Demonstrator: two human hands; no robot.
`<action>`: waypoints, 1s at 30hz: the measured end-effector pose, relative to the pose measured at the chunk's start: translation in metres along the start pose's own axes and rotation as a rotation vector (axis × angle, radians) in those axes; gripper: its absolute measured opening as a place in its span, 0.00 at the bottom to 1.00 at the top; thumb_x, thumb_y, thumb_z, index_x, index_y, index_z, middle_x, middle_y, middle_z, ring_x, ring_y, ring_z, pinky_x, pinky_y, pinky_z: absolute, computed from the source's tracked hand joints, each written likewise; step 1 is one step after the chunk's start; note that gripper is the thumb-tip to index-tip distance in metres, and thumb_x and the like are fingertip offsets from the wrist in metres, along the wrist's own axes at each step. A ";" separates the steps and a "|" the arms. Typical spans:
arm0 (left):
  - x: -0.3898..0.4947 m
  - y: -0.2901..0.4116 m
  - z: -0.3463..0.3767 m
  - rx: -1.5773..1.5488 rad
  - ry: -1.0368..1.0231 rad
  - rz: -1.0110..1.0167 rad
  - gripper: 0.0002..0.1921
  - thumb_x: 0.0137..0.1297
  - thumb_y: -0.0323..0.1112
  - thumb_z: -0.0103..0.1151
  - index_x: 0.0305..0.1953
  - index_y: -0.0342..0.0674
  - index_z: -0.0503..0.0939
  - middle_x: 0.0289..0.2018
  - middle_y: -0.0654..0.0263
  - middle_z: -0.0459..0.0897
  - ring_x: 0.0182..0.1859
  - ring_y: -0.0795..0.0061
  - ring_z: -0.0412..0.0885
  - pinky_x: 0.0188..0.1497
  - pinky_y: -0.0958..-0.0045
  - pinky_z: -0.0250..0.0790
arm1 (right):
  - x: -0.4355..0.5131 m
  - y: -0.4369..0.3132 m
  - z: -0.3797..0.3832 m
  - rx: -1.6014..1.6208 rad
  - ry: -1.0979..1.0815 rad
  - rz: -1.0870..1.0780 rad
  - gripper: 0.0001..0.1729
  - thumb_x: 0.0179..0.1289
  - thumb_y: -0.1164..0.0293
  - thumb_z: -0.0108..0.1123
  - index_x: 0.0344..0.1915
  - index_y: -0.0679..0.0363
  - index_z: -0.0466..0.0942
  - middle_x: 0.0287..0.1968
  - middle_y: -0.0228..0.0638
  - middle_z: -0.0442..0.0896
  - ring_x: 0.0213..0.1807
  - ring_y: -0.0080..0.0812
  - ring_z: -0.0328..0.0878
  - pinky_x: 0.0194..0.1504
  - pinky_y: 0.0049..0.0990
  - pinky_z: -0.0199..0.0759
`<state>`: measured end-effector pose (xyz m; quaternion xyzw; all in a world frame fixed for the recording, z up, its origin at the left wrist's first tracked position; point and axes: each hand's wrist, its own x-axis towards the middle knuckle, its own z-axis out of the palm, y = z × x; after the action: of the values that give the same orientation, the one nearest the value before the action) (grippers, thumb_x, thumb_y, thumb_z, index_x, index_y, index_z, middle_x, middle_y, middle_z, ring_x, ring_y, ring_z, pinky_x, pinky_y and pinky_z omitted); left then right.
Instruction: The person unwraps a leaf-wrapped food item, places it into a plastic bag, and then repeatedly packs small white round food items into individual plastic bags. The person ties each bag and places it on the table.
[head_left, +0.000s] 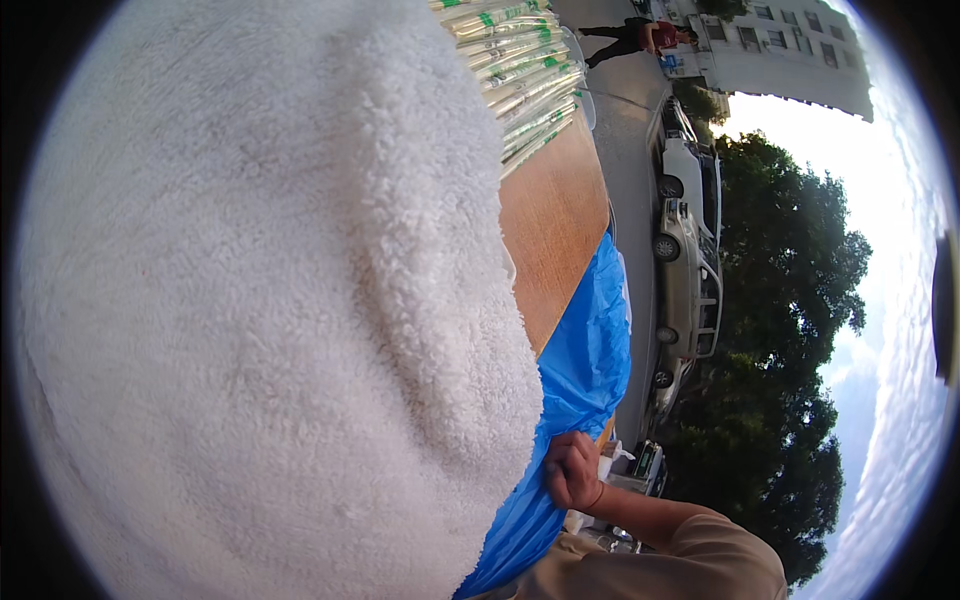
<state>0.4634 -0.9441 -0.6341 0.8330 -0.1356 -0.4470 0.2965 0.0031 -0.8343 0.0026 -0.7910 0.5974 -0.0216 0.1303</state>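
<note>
Neither of my own hands can be made out. A white, fluffy terry towel (285, 300) lies very close before me and fills the left and middle of the view, with a raised fold in it. Beyond its edge is a bunch of clear-wrapped sticks or straws with green marks (525, 67), beside a brown wood-look surface (555, 217). Crumpled blue plastic sheeting (589, 337) borders that surface. A person's bare hand (574, 469) rests, fingers curled, on the blue sheeting at the lower right; whether it grips the sheeting is unclear.
The view is turned sideways. The hand's arm leads to a person in a beige top (697, 559) at the bottom right. A person in a red top (656, 36) is on the road at the top. Parked cars (686, 300), trees (765, 352) and a building (787, 52) stand beyond.
</note>
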 end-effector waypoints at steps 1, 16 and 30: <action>-0.001 -0.002 -0.003 -0.016 -0.002 -0.006 0.24 0.75 0.50 0.53 0.63 0.43 0.81 0.60 0.46 0.83 0.61 0.45 0.82 0.60 0.45 0.77 | 0.001 -0.001 0.000 -0.001 0.005 -0.008 0.11 0.51 0.80 0.60 0.37 0.60 0.78 0.39 0.40 0.82 0.32 0.42 0.74 0.36 0.37 0.62; -0.084 0.028 -0.111 -0.409 0.023 -0.059 0.24 0.75 0.50 0.52 0.64 0.43 0.80 0.60 0.47 0.83 0.61 0.45 0.82 0.61 0.45 0.77 | 0.010 0.002 -0.006 0.061 0.158 -0.050 0.12 0.50 0.77 0.66 0.38 0.56 0.80 0.39 0.31 0.84 0.32 0.34 0.77 0.32 0.34 0.63; -0.251 0.152 -0.186 -0.673 -0.204 0.017 0.25 0.76 0.50 0.51 0.65 0.44 0.80 0.60 0.47 0.83 0.62 0.45 0.82 0.61 0.44 0.76 | -0.029 0.026 -0.026 0.620 0.441 -0.095 0.06 0.63 0.75 0.67 0.40 0.59 0.81 0.42 0.36 0.82 0.39 0.41 0.81 0.40 0.35 0.74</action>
<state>0.4810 -0.8710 -0.2950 0.6386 -0.0168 -0.5450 0.5430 -0.0344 -0.8175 0.0251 -0.7172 0.5390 -0.3769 0.2304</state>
